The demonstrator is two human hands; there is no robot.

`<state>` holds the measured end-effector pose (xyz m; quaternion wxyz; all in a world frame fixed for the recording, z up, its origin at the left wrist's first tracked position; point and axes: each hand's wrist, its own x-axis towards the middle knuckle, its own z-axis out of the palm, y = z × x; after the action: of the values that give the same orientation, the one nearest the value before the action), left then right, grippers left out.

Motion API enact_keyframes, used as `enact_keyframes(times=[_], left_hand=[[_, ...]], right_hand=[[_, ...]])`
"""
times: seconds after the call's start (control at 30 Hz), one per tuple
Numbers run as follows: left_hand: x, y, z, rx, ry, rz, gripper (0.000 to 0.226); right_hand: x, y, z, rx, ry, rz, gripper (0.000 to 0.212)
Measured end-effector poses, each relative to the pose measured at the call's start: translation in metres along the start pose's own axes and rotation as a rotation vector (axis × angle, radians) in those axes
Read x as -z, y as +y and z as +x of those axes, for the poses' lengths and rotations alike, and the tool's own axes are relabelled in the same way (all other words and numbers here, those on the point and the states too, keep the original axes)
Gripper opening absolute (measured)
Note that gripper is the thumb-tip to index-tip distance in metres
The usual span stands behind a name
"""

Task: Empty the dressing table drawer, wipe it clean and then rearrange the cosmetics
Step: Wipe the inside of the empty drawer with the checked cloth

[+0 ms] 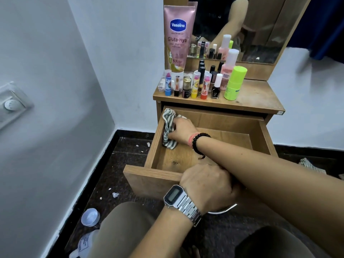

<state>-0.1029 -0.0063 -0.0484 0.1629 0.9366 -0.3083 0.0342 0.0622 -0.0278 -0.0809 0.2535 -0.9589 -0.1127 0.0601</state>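
Observation:
The wooden drawer [154, 175] of the dressing table is pulled out, and its inside shows only bare wood. My right hand [181, 130], with a bead bracelet on the wrist, grips a grey-and-white striped cloth [168, 125] against the drawer's left inner wall near the back corner. My left hand [206, 183], wearing a metal watch, grips the top edge of the drawer front under my right forearm. The cosmetics stand on the table top [260, 97]: a tall pink Vaseline tube [178, 38], several lipsticks [195, 84] and nail polishes, a pink bottle [229, 69] and a lime-green bottle [234, 82].
A mirror [260, 25] rises behind the cosmetics. White walls close in on the left, with a wall switch [11, 105]. On the dark floor at the lower left lie a round clear lid [90, 216], a plastic bottle [83, 244] and small scraps. My knees are at the bottom.

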Motion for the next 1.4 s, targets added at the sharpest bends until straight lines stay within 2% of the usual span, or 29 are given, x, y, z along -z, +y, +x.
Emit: enact_keyframes(times=[0.07, 0.17, 0.33, 0.4, 0.5, 0.57, 0.67, 0.73, 0.83, 0.9, 1.0, 1.17, 1.27, 1.33, 1.4], left_hand=[[0.0, 0.001, 0.001, -0.009, -0.027, -0.007, 0.048], [-0.001, 0.004, 0.002, -0.026, -0.052, -0.002, 0.051], [-0.001, 0.0, 0.002, -0.043, -0.048, 0.024, 0.053], [-0.002, 0.0, 0.003, -0.037, -0.036, 0.038, 0.057], [-0.005, 0.0, 0.002, -0.037, -0.029, 0.042, 0.058], [-0.004, 0.001, 0.0, -0.053, -0.006, 0.051, 0.058], [-0.003, 0.0, -0.003, -0.083, 0.016, 0.068, 0.062], [-0.002, -0.001, -0.005, -0.09, 0.021, 0.09, 0.064], [-0.002, -0.001, -0.006, -0.086, 0.039, 0.092, 0.069], [-0.001, 0.0, -0.005, -0.087, 0.037, 0.087, 0.075], [0.0, 0.0, -0.005, -0.08, 0.024, 0.085, 0.075], [0.0, 0.001, -0.004, -0.065, 0.007, 0.089, 0.064], [-0.002, 0.0, -0.004, -0.066, 0.004, 0.108, 0.066], [-0.002, -0.001, -0.003, -0.064, -0.004, 0.106, 0.067], [-0.002, -0.002, -0.003, -0.059, -0.011, 0.097, 0.067]], right_hand=[[-0.001, 0.004, -0.002, 0.014, 0.003, 0.066, 0.016], [0.006, 0.013, -0.009, 0.07, -0.082, 0.087, 0.015], [0.017, 0.014, -0.03, 0.253, -0.235, -0.06, 0.014], [0.017, 0.014, -0.044, 0.32, -0.317, -0.077, 0.014], [0.015, 0.011, -0.064, 0.42, -0.528, -0.01, 0.014], [0.02, 0.01, -0.07, 0.455, -0.578, 0.006, 0.014], [0.036, 0.016, -0.071, 0.434, -0.51, -0.095, 0.009], [0.055, 0.028, -0.069, 0.351, -0.314, -0.118, 0.011], [0.094, 0.045, -0.069, 0.263, 0.043, 0.025, 0.014], [0.111, 0.053, -0.071, 0.335, 0.118, -0.092, 0.015], [0.109, 0.057, -0.073, 0.311, -0.053, -0.425, 0.02], [0.059, 0.076, -0.073, 0.167, -0.434, -0.498, 0.07], [0.042, 0.074, -0.067, 0.198, -0.434, -0.468, 0.074], [0.039, 0.065, -0.061, 0.256, -0.409, -0.392, 0.069], [0.036, 0.053, -0.059, 0.28, -0.461, -0.321, 0.061]])
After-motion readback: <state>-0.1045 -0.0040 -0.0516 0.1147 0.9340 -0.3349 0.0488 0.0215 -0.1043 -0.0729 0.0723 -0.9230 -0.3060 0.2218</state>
